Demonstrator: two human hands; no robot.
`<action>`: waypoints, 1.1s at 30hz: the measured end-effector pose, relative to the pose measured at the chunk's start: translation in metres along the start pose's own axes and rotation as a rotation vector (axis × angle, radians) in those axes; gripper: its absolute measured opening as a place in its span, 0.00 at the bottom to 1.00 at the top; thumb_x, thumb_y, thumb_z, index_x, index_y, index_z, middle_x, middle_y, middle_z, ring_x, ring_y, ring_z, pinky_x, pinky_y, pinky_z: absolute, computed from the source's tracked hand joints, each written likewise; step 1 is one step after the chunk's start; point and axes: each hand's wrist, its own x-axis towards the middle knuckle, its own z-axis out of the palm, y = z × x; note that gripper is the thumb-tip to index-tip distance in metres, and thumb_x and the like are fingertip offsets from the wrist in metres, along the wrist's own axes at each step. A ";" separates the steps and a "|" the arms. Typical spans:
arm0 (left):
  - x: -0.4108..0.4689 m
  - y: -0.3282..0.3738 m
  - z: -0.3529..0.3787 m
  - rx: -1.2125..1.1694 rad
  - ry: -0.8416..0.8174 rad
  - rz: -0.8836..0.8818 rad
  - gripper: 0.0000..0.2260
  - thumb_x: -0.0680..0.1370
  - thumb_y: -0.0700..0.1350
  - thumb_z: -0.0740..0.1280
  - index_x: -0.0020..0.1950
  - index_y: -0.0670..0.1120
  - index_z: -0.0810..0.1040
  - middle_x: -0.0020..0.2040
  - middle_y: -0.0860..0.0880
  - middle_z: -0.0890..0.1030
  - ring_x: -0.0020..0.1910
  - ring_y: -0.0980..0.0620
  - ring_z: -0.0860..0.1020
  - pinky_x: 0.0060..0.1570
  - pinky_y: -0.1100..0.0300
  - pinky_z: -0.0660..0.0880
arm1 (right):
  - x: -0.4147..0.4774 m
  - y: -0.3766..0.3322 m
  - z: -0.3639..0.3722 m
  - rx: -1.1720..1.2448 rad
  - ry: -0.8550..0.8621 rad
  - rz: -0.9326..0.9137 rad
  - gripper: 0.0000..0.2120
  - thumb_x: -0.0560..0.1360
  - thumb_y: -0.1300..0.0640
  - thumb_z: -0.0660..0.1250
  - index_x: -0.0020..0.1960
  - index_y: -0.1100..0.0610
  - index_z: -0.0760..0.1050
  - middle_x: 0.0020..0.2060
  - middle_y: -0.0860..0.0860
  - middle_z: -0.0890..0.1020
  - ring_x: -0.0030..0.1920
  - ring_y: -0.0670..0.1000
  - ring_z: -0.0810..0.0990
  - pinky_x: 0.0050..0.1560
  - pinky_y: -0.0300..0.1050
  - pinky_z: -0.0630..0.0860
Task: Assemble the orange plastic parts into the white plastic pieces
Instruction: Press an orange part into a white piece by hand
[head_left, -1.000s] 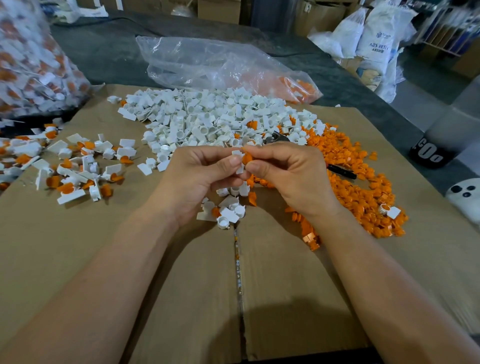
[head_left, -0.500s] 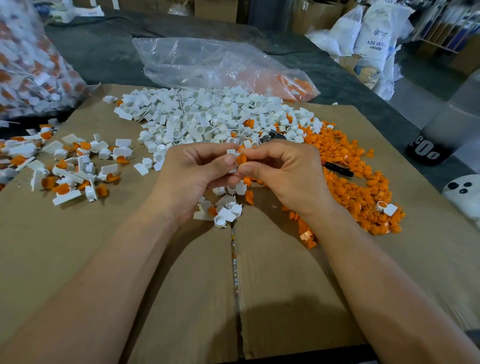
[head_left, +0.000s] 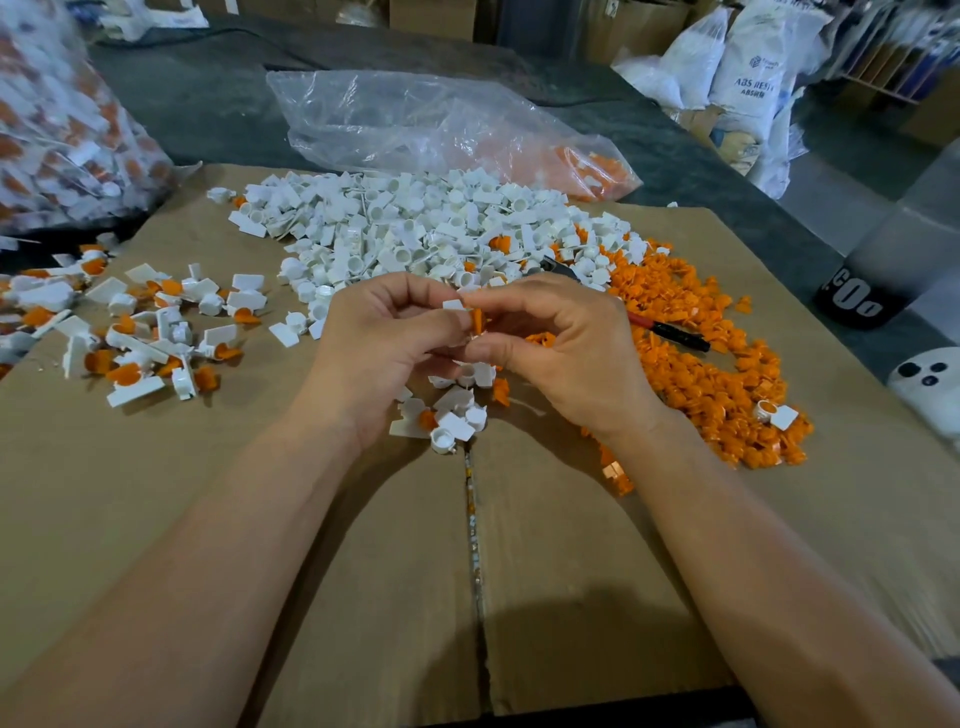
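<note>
My left hand (head_left: 384, 348) pinches a small white plastic piece (head_left: 453, 305) at the middle of the cardboard sheet (head_left: 156, 493). Fingertip to fingertip with it, my right hand (head_left: 561, 358) pinches an orange plastic part (head_left: 477, 318) against that white piece. A big heap of white pieces (head_left: 415, 234) lies just beyond the hands. Loose orange parts (head_left: 717, 374) spread out to the right. Under the hands sits a small cluster of white pieces (head_left: 452, 421) with a little orange among them.
Assembled white-and-orange pieces (head_left: 140, 338) lie at the left. A full clear bag (head_left: 57, 130) stands far left, a crumpled plastic bag (head_left: 426, 124) behind the white heap. A red-and-black tool (head_left: 670, 330) lies in the orange parts. A dark container (head_left: 857, 296) stands off the right edge.
Both hands stay together at the same spot; the fingers have shifted slightly around the orange part and white piece. The view has drifted a little.
</note>
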 end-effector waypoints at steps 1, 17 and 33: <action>0.000 0.000 0.000 0.010 0.000 -0.007 0.08 0.71 0.30 0.67 0.36 0.42 0.76 0.26 0.49 0.79 0.24 0.54 0.77 0.25 0.66 0.74 | 0.000 0.000 0.000 -0.008 -0.004 -0.005 0.16 0.65 0.62 0.74 0.53 0.56 0.79 0.42 0.50 0.81 0.44 0.48 0.80 0.47 0.45 0.78; 0.002 -0.001 -0.002 -0.026 -0.026 -0.085 0.05 0.68 0.32 0.70 0.35 0.41 0.79 0.29 0.48 0.81 0.28 0.54 0.79 0.30 0.67 0.76 | -0.003 0.006 0.004 0.083 0.014 0.067 0.18 0.66 0.66 0.72 0.55 0.58 0.75 0.43 0.49 0.81 0.45 0.45 0.81 0.50 0.40 0.78; 0.005 0.000 -0.004 -0.045 0.064 -0.135 0.05 0.66 0.32 0.71 0.33 0.41 0.78 0.24 0.49 0.79 0.25 0.53 0.79 0.24 0.67 0.74 | 0.000 0.006 0.005 0.173 -0.073 0.159 0.20 0.68 0.73 0.69 0.58 0.61 0.75 0.47 0.52 0.81 0.47 0.47 0.81 0.53 0.43 0.78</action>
